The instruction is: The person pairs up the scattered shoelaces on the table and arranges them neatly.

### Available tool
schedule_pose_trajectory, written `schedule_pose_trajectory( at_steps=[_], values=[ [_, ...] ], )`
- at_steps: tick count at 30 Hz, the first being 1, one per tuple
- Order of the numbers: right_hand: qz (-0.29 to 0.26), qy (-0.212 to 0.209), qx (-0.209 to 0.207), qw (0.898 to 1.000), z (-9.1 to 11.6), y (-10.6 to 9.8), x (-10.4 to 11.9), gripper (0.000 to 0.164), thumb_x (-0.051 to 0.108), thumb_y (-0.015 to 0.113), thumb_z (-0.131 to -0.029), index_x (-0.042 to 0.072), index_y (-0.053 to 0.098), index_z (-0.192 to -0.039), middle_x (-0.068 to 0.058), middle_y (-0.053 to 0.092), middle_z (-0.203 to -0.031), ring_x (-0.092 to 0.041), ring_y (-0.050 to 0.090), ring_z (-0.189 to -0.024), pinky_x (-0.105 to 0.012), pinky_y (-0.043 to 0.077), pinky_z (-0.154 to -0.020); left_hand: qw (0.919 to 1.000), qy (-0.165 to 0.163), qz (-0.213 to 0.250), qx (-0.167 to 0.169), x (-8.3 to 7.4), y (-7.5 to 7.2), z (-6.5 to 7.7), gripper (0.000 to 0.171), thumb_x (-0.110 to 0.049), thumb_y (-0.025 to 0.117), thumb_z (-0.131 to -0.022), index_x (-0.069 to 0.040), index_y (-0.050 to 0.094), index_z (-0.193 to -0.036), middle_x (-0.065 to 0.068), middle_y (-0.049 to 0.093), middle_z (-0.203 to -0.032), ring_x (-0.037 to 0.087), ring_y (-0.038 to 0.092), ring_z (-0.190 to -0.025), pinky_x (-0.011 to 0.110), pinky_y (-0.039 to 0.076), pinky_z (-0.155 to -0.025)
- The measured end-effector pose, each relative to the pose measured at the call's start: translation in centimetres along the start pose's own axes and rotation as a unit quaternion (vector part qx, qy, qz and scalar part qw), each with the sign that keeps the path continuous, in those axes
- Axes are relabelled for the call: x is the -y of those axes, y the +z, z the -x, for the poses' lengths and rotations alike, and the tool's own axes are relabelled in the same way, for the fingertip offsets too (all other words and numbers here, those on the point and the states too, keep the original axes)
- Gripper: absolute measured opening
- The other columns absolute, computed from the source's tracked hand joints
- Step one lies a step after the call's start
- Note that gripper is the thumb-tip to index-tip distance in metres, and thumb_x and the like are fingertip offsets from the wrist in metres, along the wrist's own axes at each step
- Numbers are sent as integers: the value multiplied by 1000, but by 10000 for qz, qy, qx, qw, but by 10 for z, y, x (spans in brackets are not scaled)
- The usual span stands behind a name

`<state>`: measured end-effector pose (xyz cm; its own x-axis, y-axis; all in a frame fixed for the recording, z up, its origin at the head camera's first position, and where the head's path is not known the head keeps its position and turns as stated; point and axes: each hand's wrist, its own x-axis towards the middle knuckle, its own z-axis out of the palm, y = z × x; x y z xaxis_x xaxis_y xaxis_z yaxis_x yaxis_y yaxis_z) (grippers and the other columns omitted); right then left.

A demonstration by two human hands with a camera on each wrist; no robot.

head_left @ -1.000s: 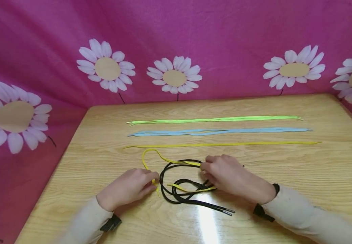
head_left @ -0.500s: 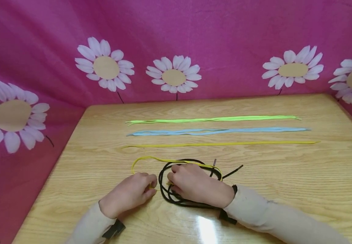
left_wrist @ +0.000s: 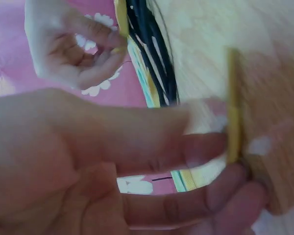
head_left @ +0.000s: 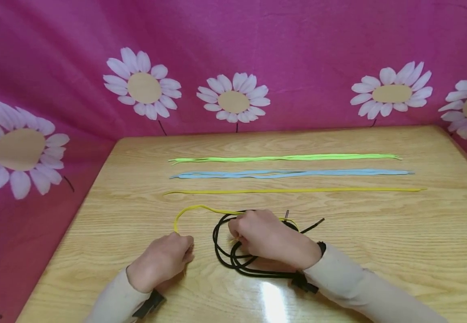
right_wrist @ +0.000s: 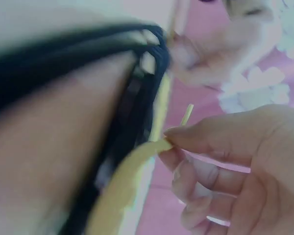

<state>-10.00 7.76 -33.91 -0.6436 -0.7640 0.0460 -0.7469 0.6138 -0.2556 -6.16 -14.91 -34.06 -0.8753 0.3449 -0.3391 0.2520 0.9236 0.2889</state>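
Note:
A loose yellow shoelace (head_left: pixel 195 207) arcs over the table between my two hands. My left hand (head_left: pixel 160 261) grips it near one end; in the left wrist view a stub of the yellow lace (left_wrist: pixel 233 107) shows at the fingertips. Above the coiled black shoelace (head_left: pixel 222 260), my right hand (head_left: pixel 269 237) pinches the other end. The right wrist view shows that yellow lace (right_wrist: pixel 118 196) between thumb and forefinger, its tip poking out past them. In the head view the right hand hides part of the black coil.
Beyond the hands, a straight yellow shoelace (head_left: pixel 298 190), blue shoelaces (head_left: pixel 338 172) and green shoelaces (head_left: pixel 330 156) lie in rows across the wooden table (head_left: pixel 419 251). A pink cloth (head_left: pixel 306 40) with white daisies hangs behind the table and at its left side.
My right hand came left from the coil's right side and picked up the yellow lace's free end, then shifted slightly right. The left hand drew its end to the left, away from the coil.

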Motion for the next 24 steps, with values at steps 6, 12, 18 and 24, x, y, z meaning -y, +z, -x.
schedule_pose_trajectory(
  at_steps=[6,12,18,24],
  values=[
    [-387,303,-478,9976,11,-41,-22,15,-1,66,-81,13,63,-82,8,59,-72,-4,49,-60,-24,41,-52,9995,-118,-85,264,-1,-2,2,29,10,67,-79,-11,49,-68,2,49,-63,19,45,-58,33,38,-53],
    [-518,633,-1172,9897,35,-85,-50,10,1,68,-84,10,67,-87,6,62,-73,-7,55,-66,-27,47,-58,9990,-327,-262,158,6,-4,4,27,17,64,-74,-5,49,-78,9,50,-70,22,49,-62,37,42,-54],
    [-301,1143,-2067,9712,72,-121,-77,12,3,73,-82,12,67,-87,7,62,-74,-8,56,-67,-25,43,-58,9949,-859,-487,-198,20,-9,2,17,12,64,-78,2,52,-84,16,54,-74,27,58,-66,40,48,-56],
    [-265,2102,-2567,9430,107,-142,-100,11,6,74,-83,13,69,-90,1,66,-76,3,54,-67,-11,38,-61,9881,-1366,-686,-174,35,-15,2,12,8,59,-80,-1,58,-73,14,59,-75,26,60,-67,42,49,-54]
  ],
)
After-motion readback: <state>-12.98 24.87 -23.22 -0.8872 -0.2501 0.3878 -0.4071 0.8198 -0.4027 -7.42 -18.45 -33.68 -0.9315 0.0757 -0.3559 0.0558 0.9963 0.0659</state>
